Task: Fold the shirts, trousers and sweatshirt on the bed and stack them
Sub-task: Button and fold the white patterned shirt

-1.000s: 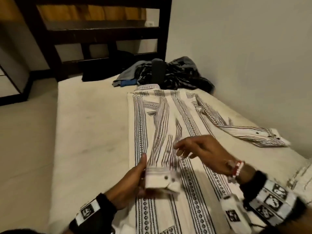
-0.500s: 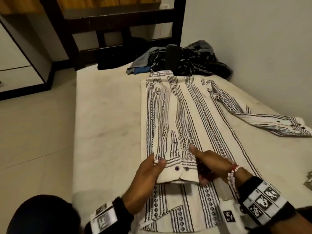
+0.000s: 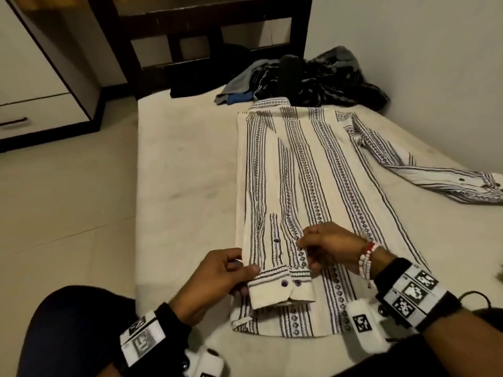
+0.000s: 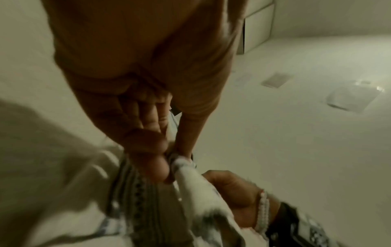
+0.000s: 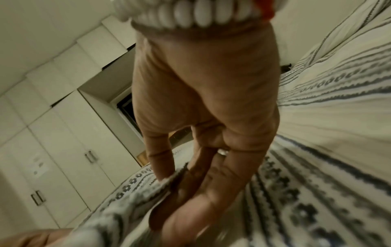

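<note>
A cream woven shirt with dark patterned stripes (image 3: 313,186) lies flat, lengthwise on the pale bed (image 3: 185,172), its left sleeve folded over the body. The left hand (image 3: 217,278) pinches the buttoned cuff (image 3: 280,289); the right hand (image 3: 329,246) pinches the sleeve's right edge. The other sleeve runs off the right of the frame. A dark crumpled clothes heap (image 3: 313,77) sits at the far end, its garments indistinguishable. Bare mattress lies left.
</note>
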